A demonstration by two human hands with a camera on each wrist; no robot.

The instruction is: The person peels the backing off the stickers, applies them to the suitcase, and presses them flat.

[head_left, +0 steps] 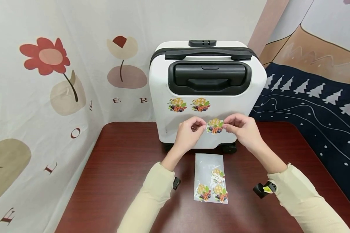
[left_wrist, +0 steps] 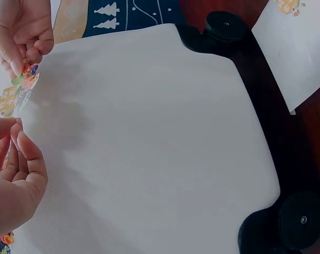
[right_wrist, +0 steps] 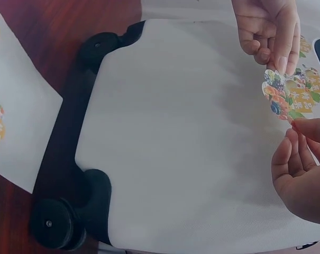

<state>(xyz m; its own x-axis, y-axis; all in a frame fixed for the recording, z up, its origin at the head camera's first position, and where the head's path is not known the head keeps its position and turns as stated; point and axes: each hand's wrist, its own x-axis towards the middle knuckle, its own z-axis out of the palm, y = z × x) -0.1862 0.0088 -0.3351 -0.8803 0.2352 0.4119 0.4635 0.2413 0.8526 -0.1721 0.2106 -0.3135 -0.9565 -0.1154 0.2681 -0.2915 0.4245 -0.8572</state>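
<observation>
Between both hands is a colourful fruit sticker (head_left: 215, 126), held in front of the white suitcase (head_left: 163, 119). The left hand (head_left: 190, 133) pinches its left edge between thumb and fingers. At the opposite edge, the right hand (head_left: 242, 130) pinches it the same way. In the right wrist view the sticker (right_wrist: 281, 98) looks apart from the suitcase face, its lower corner in the right fingertips. Two matching stickers, a left one (head_left: 177, 105) and a right one (head_left: 201, 105), are on the suitcase below its handle recess.
A pale sticker sheet (head_left: 204, 165) with three stickers lies on the dark red table (head_left: 128, 168), in front of the suitcase wheels (head_left: 229, 149). Printed cloth (head_left: 128, 19) hangs behind and at the left. A navy tree-patterned cloth (head_left: 318, 110) covers the right side.
</observation>
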